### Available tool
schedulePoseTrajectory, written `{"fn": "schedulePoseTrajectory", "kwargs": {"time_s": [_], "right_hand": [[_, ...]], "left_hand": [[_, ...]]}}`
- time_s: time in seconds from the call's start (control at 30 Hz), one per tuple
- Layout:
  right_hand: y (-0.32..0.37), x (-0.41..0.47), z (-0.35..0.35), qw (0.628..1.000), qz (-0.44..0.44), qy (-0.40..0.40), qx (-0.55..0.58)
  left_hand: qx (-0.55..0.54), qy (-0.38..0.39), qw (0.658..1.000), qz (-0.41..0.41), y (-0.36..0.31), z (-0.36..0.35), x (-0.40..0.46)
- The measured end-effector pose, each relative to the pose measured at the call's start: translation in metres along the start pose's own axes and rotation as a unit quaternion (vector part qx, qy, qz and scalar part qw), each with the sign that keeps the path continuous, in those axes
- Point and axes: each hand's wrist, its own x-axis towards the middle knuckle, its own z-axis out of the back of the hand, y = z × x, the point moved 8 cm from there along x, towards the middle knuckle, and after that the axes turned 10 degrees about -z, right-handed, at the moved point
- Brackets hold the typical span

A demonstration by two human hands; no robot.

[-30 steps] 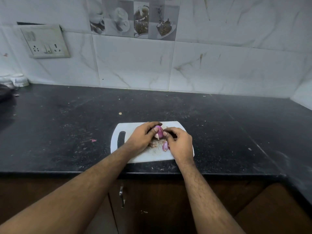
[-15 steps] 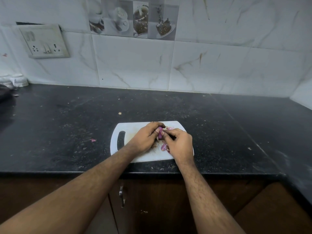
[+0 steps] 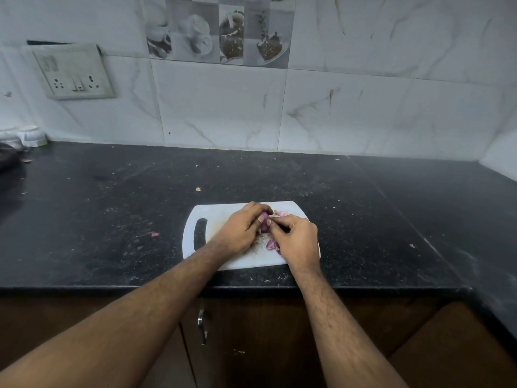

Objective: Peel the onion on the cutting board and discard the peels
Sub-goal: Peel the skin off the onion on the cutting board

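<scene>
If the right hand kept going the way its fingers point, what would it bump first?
Most likely the onion: the right hand points left at it, fingertips already there. Just behind is the left hand holding it.

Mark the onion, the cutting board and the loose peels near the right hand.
onion [image 3: 264, 223]: head view, purple side showing between the fingers.
cutting board [image 3: 215, 217]: head view, bare white area right of the handle slot.
loose peels [image 3: 270, 244]: head view, purple scrap on the board.

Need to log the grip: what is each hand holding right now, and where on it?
The left hand grips the onion round its left side, above the cutting board. The right hand pinches at its right side, likely a peel; the exact hold is hidden.
</scene>
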Motion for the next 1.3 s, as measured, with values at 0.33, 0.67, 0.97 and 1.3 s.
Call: {"fn": "schedulePoseTrajectory", "kwargs": {"time_s": [0.33,0.67,0.97,1.3], "right_hand": [[0.000,-0.002,0.003,0.999,-0.023,-0.027,-0.032],[-0.008,0.002,0.013,0.991,-0.079,-0.097,-0.041],[-0.002,0.004,0.004,0.996,-0.011,-0.061,-0.065],[-0.002,0.001,-0.003,0.998,-0.047,0.033,-0.010]], "left_hand": [[0.020,0.014,0.998,-0.052,-0.008,-0.005,0.000],[-0.048,-0.009,0.998,0.040,0.005,0.001,-0.004],[-0.116,-0.039,0.988,0.093,0.015,0.003,-0.006],[-0.115,-0.038,0.988,0.091,0.014,0.003,-0.007]]}}
